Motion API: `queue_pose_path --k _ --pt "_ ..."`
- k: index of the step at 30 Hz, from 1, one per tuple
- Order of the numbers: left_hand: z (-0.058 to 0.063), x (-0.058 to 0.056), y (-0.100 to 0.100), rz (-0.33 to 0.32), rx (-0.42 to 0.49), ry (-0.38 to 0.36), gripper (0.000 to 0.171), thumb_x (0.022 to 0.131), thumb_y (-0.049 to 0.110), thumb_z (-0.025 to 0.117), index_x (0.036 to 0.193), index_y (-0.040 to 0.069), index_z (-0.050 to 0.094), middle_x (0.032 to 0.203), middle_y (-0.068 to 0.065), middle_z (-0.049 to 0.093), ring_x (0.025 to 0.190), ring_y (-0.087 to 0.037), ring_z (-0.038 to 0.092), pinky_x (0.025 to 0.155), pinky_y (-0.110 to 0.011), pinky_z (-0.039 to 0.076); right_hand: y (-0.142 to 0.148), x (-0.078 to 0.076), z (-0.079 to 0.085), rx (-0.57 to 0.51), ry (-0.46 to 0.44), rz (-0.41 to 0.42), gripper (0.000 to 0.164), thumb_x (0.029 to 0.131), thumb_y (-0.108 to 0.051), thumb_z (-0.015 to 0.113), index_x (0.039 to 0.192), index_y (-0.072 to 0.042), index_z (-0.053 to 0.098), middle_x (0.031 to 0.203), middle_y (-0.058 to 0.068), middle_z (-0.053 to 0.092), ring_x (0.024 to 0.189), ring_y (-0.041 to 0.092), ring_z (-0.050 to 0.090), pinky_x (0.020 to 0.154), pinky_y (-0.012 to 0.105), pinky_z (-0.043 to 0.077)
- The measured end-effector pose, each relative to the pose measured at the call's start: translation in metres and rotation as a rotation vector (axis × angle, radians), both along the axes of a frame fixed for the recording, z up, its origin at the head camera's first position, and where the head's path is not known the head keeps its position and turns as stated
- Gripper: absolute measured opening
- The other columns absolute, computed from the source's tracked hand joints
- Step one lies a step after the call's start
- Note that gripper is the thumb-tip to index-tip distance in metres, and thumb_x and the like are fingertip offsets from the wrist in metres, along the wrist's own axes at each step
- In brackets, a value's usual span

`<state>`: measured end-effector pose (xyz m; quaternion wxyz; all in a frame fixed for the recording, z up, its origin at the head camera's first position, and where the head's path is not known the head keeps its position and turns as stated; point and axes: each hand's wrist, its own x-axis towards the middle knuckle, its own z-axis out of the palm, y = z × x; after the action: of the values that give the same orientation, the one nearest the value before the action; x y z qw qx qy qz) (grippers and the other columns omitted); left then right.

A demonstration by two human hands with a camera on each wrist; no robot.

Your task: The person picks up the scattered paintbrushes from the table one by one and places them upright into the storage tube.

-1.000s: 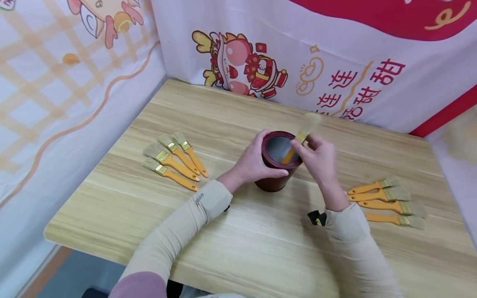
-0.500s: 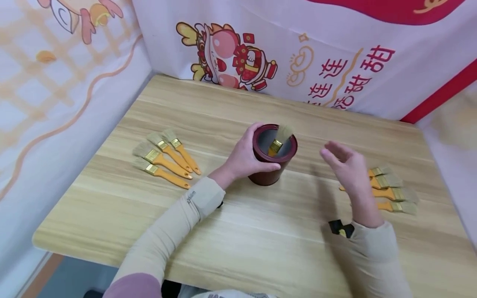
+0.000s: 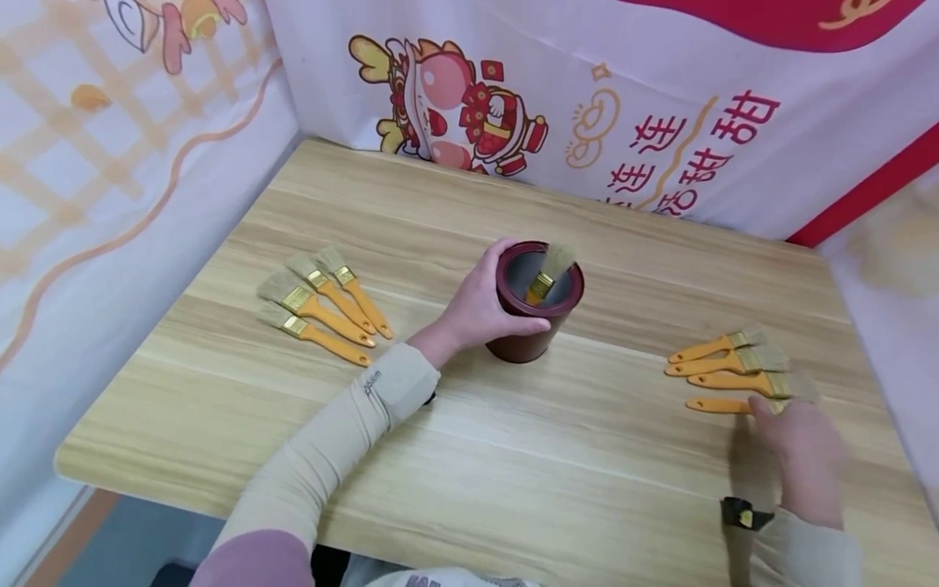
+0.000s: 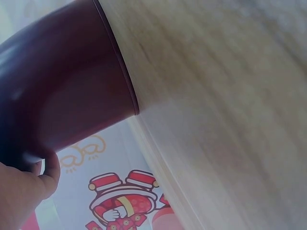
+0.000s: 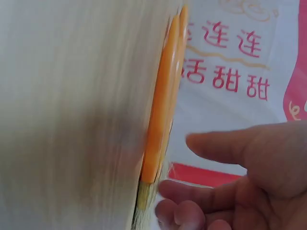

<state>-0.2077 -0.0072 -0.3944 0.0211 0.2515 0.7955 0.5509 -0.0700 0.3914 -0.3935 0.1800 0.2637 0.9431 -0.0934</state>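
Note:
My left hand (image 3: 484, 314) grips the side of a dark reddish-brown cylindrical pot (image 3: 522, 344), its thumb on the near side. In the left wrist view, fingers (image 4: 50, 175) curl at the pot's (image 4: 72, 81) wall. One paintbrush (image 3: 546, 275) stands tilted inside it, bristles up above the rim, handle mostly hidden. At the right, my right hand (image 3: 803, 444) is over the bristle end of the nearest paintbrush (image 3: 719, 405), partly covering it. The right wrist view has the thumb and fingers of this hand (image 5: 259, 172) spread apart beside a yellow-orange brush handle (image 5: 163, 96).
Several more paintbrushes (image 3: 734, 361) lie side by side at the right, bristles pointing right. Another fanned group of paintbrushes (image 3: 319, 311) lies left of the pot. The wooden table (image 3: 455, 505) meets a printed cloth backdrop (image 3: 587, 81) behind and at the left.
My right hand put a paintbrush handle-first into the pot and let go, then moved right and down to the right-hand brushes. The left hand stays on the pot.

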Motion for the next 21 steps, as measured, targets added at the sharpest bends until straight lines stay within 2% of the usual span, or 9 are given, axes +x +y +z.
queue_pose_path --k 3,5,7,9,10,16,21 --pt "0.001 0.000 0.000 -0.001 -0.007 -0.001 0.111 0.062 0.032 0.091 0.148 0.015 0.022 0.144 -0.005 0.042 0.127 -0.019 0.047 0.108 -0.040 0.042 0.006 -0.001 0.001 -0.023 -0.090 0.002 0.089 0.095 -0.064 0.023 0.094 0.018 0.057 0.099 0.042 0.056 0.080 0.046 0.060 0.060 0.046 0.048" --pt "0.002 0.000 0.001 0.000 -0.012 -0.001 0.111 0.062 0.033 0.091 0.148 0.015 0.022 0.144 -0.004 0.042 0.127 -0.019 0.046 0.109 -0.040 0.042 0.006 -0.004 0.001 -0.050 -0.123 0.003 0.087 0.095 -0.065 0.023 0.083 0.013 0.060 0.091 0.036 0.059 0.078 0.042 0.060 0.061 0.043 0.047" --pt "0.002 0.000 0.000 0.000 -0.009 -0.001 0.110 0.063 0.033 0.091 0.148 0.015 0.023 0.144 -0.004 0.042 0.128 -0.018 0.046 0.109 -0.040 0.041 0.004 -0.007 0.001 -0.085 -0.136 -0.008 0.077 0.094 -0.065 0.027 0.066 0.000 0.056 0.071 0.021 0.059 0.067 0.031 0.057 0.058 0.038 0.044" --pt "0.001 0.000 -0.001 0.003 -0.005 0.000 0.110 0.062 0.033 0.091 0.147 0.015 0.023 0.144 -0.004 0.043 0.128 -0.018 0.046 0.109 -0.039 0.041 0.001 -0.011 0.001 -0.100 -0.143 -0.016 0.068 0.094 -0.065 0.030 0.056 -0.013 0.048 0.057 0.005 0.053 0.058 0.021 0.052 0.055 0.033 0.040" --pt "0.000 0.000 -0.001 0.003 -0.004 -0.001 0.110 0.062 0.033 0.091 0.147 0.014 0.023 0.144 -0.005 0.043 0.128 -0.018 0.046 0.109 -0.039 0.041 0.000 -0.013 0.001 -0.103 -0.145 -0.013 0.067 0.094 -0.066 0.030 0.055 -0.014 0.048 0.054 0.002 0.051 0.056 0.020 0.050 0.054 0.032 0.038" --pt "-0.001 0.001 -0.002 0.009 -0.014 0.007 0.112 0.062 0.033 0.091 0.148 0.012 0.023 0.144 -0.006 0.042 0.127 -0.019 0.047 0.109 -0.039 0.040 -0.001 -0.018 0.002 -0.126 -0.133 0.018 0.063 0.093 -0.063 0.040 0.056 -0.014 0.053 0.053 0.000 0.055 0.056 0.018 0.054 0.052 0.031 0.039" --pt "0.000 0.000 0.000 0.013 -0.014 0.011 0.113 0.061 0.033 0.091 0.148 0.010 0.022 0.145 -0.007 0.041 0.128 -0.020 0.046 0.110 -0.039 0.039 0.007 -0.015 -0.001 -0.193 -0.089 0.030 0.056 0.092 -0.055 0.049 0.062 -0.010 0.063 0.056 -0.003 0.062 0.056 0.015 0.057 0.055 0.029 0.040"
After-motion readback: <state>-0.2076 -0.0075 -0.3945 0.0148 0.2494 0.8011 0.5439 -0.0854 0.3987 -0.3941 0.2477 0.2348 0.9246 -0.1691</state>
